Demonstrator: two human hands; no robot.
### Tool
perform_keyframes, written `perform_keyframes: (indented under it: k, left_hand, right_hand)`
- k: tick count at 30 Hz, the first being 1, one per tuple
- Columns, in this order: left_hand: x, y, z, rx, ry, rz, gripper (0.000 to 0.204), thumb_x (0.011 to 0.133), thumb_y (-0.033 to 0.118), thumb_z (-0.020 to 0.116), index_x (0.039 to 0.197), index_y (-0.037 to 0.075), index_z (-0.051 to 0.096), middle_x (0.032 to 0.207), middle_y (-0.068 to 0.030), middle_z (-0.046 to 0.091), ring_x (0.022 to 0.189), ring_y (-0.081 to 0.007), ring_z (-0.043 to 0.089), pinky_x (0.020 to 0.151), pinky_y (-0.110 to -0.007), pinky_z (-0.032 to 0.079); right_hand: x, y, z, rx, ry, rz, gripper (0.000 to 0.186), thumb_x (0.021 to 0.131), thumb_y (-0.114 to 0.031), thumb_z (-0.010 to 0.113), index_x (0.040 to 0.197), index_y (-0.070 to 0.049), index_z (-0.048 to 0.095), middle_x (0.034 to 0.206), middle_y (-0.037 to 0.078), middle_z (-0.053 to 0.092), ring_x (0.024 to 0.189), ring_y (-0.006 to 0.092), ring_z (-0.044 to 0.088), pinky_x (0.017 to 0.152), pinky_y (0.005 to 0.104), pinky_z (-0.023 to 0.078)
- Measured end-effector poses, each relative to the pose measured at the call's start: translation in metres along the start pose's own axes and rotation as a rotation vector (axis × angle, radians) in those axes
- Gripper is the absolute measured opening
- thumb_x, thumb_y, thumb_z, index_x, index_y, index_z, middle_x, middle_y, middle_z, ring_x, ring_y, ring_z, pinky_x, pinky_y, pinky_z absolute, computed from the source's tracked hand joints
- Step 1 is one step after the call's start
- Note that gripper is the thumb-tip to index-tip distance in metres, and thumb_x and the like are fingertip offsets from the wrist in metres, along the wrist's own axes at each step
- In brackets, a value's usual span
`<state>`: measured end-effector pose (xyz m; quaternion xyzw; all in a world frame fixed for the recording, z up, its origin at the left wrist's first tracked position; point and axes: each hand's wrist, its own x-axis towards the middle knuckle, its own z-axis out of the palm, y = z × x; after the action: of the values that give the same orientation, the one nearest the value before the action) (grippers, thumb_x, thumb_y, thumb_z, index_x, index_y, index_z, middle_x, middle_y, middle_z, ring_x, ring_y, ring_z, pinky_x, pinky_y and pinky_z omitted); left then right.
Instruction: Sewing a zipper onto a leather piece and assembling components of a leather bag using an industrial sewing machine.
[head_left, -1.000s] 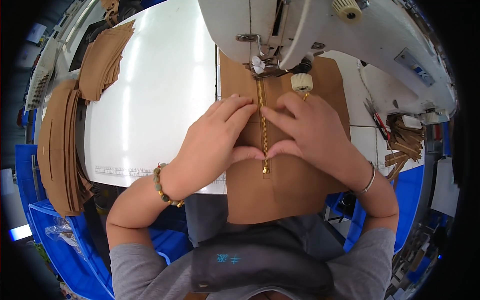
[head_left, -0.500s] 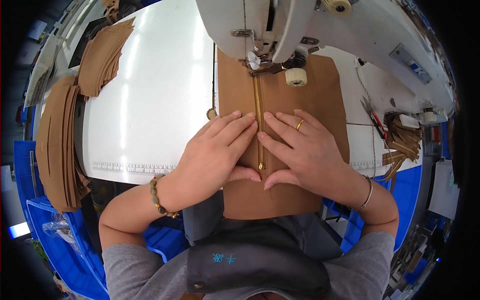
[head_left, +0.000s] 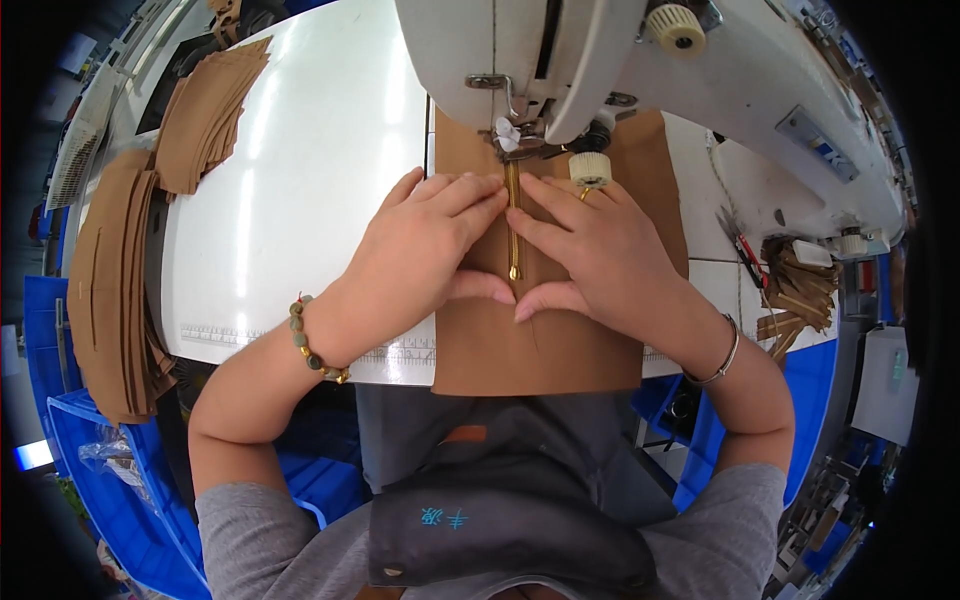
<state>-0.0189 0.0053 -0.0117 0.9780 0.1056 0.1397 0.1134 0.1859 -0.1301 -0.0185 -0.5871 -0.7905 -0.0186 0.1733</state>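
A brown fabric panel with a gold zipper along its middle lies under the presser foot of a white sewing machine. My left hand rests on it left of the zipper, fingertips beside the teeth and thumb stretched toward the lower zipper end. My right hand lies on the panel right of the zipper, fingers spread, its thumb just below the zipper pull. Both hands are open and press on the panel.
Stacks of brown pieces lie at the left of the white table. Red-handled scissors and brown strips are at the right, beside the machine. Blue bins flank me below the table.
The panel and zipper have moved away from me under the machine, so the panel's lower edge sits higher. Both my hands first shifted back along the zipper, then moved forward with the panel.
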Motion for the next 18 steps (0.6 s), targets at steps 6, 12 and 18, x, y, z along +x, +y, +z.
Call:
perform_keyframes:
  k: [6, 12, 18]
  left_hand:
    - [0.013, -0.014, 0.002, -0.098, -0.010, -0.028, 0.086, 0.071, 0.049, 0.084, 0.137, -0.003, 0.064, 0.138, -0.0157, 0.062, 0.122, -0.0342, 0.061, 0.107, -0.044, 0.049]
    - [0.012, -0.015, 0.006, -0.148, 0.026, -0.056, 0.082, 0.074, 0.046, 0.085, 0.136, -0.004, 0.064, 0.138, -0.0169, 0.062, 0.122, -0.0359, 0.063, 0.103, -0.042, 0.053]
    - [-0.014, 0.001, 0.006, -0.172, 0.069, -0.133, 0.070, 0.078, 0.036, 0.087, 0.134, -0.001, 0.067, 0.135, -0.0168, 0.066, 0.127, -0.0355, 0.065, 0.104, -0.041, 0.056]
  right_hand:
    - [0.007, 0.012, 0.007, 0.023, 0.049, 0.028, 0.081, 0.071, -0.063, 0.080, 0.129, -0.007, 0.070, 0.111, 0.013, 0.069, 0.110, 0.0327, 0.066, 0.114, 0.0506, 0.043]
    - [0.008, 0.015, 0.011, -0.015, 0.087, 0.021, 0.077, 0.076, -0.064, 0.077, 0.127, -0.007, 0.071, 0.112, 0.014, 0.068, 0.108, 0.0339, 0.066, 0.113, 0.0498, 0.044]
    - [-0.004, 0.001, 0.003, 0.126, 0.010, 0.020, 0.064, 0.077, -0.052, 0.081, 0.122, -0.007, 0.071, 0.124, 0.012, 0.067, 0.114, 0.0326, 0.066, 0.106, 0.0463, 0.050]
